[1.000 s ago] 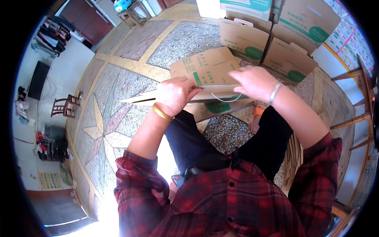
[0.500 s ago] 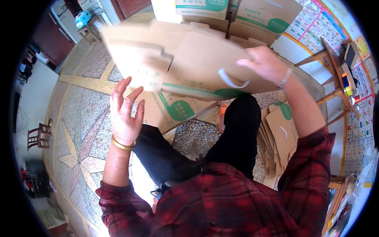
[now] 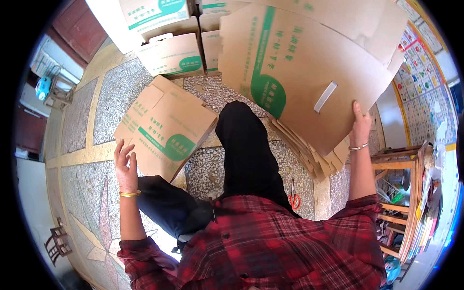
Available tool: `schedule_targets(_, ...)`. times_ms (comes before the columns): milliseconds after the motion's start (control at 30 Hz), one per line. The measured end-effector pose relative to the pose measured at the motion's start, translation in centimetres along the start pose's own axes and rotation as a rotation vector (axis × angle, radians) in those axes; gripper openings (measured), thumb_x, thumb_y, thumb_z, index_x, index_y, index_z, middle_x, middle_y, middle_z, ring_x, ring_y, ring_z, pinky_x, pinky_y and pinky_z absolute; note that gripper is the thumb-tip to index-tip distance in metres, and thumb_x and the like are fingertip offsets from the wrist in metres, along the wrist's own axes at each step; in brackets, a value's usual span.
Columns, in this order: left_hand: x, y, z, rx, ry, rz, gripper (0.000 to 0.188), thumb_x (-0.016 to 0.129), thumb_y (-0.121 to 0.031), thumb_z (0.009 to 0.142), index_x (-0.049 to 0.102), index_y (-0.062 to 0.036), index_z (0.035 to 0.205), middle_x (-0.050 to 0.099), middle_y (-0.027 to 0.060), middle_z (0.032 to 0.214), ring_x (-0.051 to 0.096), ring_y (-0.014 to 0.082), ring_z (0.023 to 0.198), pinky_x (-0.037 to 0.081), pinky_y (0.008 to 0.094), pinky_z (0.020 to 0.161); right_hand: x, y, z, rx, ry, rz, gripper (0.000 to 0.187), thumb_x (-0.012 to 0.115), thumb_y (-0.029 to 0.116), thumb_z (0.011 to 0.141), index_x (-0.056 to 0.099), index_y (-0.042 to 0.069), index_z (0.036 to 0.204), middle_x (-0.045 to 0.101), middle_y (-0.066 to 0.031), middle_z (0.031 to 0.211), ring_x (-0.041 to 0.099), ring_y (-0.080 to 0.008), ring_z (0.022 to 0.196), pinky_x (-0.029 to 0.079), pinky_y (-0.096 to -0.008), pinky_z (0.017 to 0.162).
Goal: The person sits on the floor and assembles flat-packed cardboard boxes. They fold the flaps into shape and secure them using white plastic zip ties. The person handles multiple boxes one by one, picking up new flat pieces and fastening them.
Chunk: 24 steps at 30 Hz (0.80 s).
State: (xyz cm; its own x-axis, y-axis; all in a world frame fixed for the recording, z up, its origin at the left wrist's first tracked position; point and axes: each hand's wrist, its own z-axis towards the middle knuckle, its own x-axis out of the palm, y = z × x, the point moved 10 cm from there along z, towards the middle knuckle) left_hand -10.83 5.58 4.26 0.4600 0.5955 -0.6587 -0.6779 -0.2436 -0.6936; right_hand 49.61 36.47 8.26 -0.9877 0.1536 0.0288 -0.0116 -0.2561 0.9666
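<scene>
A large flattened cardboard carton [image 3: 302, 72], brown with green print and a white handle strip, is raised on the right. My right hand [image 3: 360, 128] grips its near right edge, thumb on the printed face and fingers mostly behind it. On the left, my left hand [image 3: 126, 166] is empty with its fingers apart, beside the near left edge of another carton [image 3: 157, 123] lying on the floor. Whether it touches that carton I cannot tell. Beneath the raised carton is a stack of flattened cartons [image 3: 309, 152], partly covered by it.
Formed cardboard boxes [image 3: 171, 55] stand stacked at the back. Red-handled scissors [image 3: 294, 200] lie on the floor by my leg. To the right is a wooden rack [image 3: 408, 179] in front of a wall with picture charts [image 3: 420, 67]. A small wooden chair [image 3: 58, 244] stands far left.
The carton in my right hand has swung from in front of me to the right, over the stack. My left hand has moved left and lower. My view has turned right.
</scene>
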Motion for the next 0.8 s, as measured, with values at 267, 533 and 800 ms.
schedule_targets(267, 4.0, 7.3, -1.1, -0.153, 0.095, -0.162, 0.022, 0.052, -0.009, 0.085, 0.056, -0.0010, 0.106, 0.041, 0.0097, 0.128, 0.055, 0.0134, 0.091, 0.048, 0.0238, 0.070, -8.0, -15.3, -4.6, 0.346, -0.449, 0.365, 0.034, 0.052, 0.021, 0.088, 0.049, -0.003, 0.112, 0.056, -0.0114, 0.108, 0.056, -0.0211, 0.095, 0.049, -0.0332, 0.080)
schedule_targets(533, 4.0, 16.6, -5.1, -0.670, -0.024, -0.538, 0.028, 0.049, -0.013, 0.087, 0.052, -0.0030, 0.112, 0.051, 0.0075, 0.113, 0.056, 0.0153, 0.084, 0.050, 0.0252, 0.064, -13.4, -22.5, -3.3, 0.438, -0.633, 0.651, 0.030, 0.042, 0.019, 0.091, 0.048, -0.001, 0.112, 0.057, -0.0127, 0.106, 0.058, -0.0246, 0.094, 0.052, -0.0365, 0.078)
schedule_targets(800, 2.4, 17.5, -8.4, -0.774, -0.099, -0.506, 0.027, 0.047, -0.008, 0.086, 0.051, -0.0005, 0.112, 0.053, 0.0087, 0.108, 0.056, 0.0160, 0.084, 0.051, 0.0281, 0.065, -11.5, -26.1, -1.5, 0.367, -0.725, 0.652, 0.028, 0.043, 0.016, 0.090, 0.050, -0.002, 0.109, 0.058, -0.0136, 0.105, 0.057, -0.0264, 0.095, 0.050, -0.0366, 0.081)
